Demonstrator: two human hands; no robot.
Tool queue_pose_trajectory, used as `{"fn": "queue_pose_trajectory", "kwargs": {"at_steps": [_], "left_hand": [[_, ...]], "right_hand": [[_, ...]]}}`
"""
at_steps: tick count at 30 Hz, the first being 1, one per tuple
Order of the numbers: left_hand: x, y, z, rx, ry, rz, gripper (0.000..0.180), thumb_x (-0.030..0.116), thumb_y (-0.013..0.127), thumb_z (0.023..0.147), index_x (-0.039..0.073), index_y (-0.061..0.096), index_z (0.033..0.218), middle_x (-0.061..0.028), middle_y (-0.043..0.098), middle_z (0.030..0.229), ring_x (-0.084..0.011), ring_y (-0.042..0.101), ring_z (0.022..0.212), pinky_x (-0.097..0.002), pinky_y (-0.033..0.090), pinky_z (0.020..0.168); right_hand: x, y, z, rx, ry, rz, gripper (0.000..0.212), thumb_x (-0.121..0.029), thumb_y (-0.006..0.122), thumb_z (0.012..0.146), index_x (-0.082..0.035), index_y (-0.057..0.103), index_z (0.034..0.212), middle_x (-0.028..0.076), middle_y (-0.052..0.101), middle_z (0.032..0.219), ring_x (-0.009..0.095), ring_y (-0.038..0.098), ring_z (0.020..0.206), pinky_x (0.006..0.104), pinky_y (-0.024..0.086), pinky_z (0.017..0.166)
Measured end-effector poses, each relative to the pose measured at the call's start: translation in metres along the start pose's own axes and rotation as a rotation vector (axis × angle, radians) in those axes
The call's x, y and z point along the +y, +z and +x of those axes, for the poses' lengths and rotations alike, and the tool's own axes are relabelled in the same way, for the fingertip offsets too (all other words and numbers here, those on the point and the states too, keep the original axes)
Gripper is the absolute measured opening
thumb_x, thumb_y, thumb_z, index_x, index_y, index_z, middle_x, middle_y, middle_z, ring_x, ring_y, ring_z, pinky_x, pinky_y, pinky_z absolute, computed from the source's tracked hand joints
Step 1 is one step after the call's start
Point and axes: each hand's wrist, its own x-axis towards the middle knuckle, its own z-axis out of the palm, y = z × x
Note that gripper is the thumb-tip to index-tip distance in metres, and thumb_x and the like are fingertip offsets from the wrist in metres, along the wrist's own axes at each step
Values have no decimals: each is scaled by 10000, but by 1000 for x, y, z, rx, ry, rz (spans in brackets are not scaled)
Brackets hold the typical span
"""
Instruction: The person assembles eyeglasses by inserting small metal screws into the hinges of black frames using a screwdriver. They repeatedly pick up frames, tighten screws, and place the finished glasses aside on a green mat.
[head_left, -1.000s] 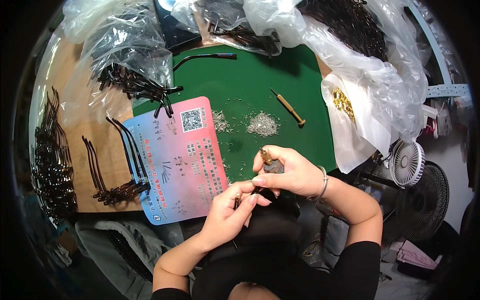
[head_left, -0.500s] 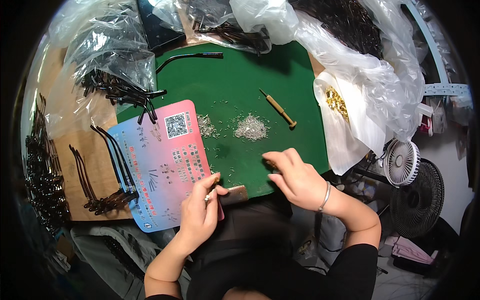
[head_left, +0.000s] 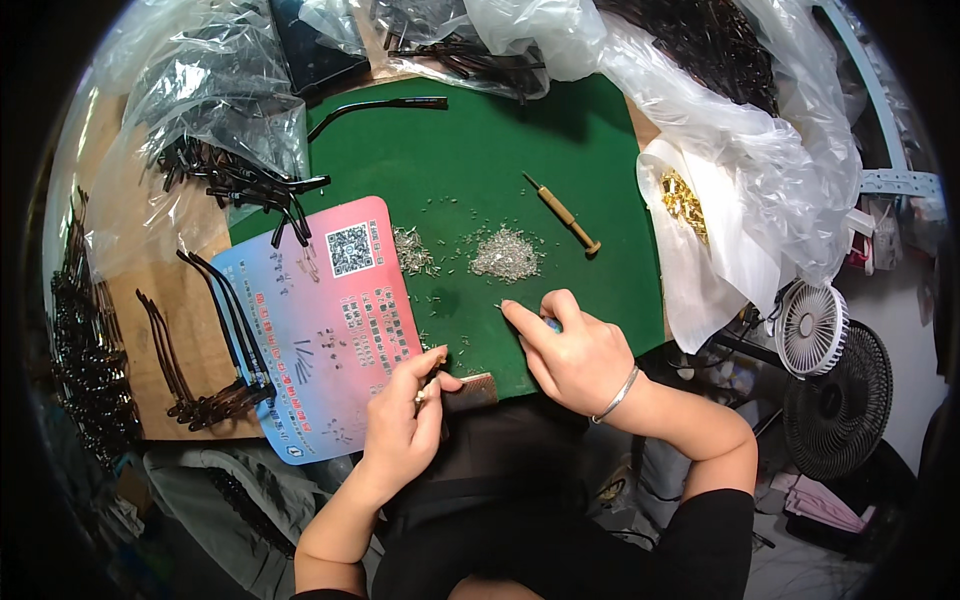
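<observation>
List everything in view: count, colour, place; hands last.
Mat: one, green, centre
Table: one, light brown, under mat
Printed card: one, pink and blue, left
Screws: uncountable, silver, mid-mat and beside card
Screwdriver: one, brass-coloured, right on mat
Spectacle arms: uncountable, dark, left and back
Plastic bags: several, clear or whitish, back
Gold pieces: uncountable, gold, right
Fans: two, white and black, lower right
Textured plate: one, brown, near edge
Bracelet: one, silver, right wrist
Right-side clutter: unclear
Left hand: one, bare, lower centre, holding small gold-coloured piece
Right hand: one, bare, over mat; contents unclear
</observation>
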Motion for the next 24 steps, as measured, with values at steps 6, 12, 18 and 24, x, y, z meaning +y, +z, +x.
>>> {"fn": "queue_pose_trajectory", "kwargs": {"at_steps": [6,12,18,24], "left_hand": [[6,-6,-8,7,-48,-202,283,-54,391,906,-39,443,1184,-106,631,875,-82,545,527,-209,446,483],[3,-3,3,1,-50,-87,289,-70,400,877,-47,453,1160,-109,637,874,-82,545,491,-226,449,465],[-2,-2,2,38,-52,-88,278,-55,414,878,-41,462,1152,-106,646,876,-74,540,485,-218,442,460],[-8,10,4,226,297,341,323,-78,508,794,-54,534,1115,-175,629,884,-231,639,704,-286,505,642]], "right_hand": [[-4,-1,3,-27,35,-21,363,-95,625,765,-101,573,1124,91,474,844,210,577,568,316,467,454],[-1,4,1,-12,-21,-28,465,-108,637,699,-136,534,1152,109,465,862,207,567,553,319,490,434],[-8,-4,7,-205,75,133,393,-110,578,776,-138,503,1161,144,466,881,290,588,591,380,508,491],[-36,-9,12,-380,37,636,285,-114,521,851,-94,472,1131,159,492,856,304,569,692,374,532,580]]}}
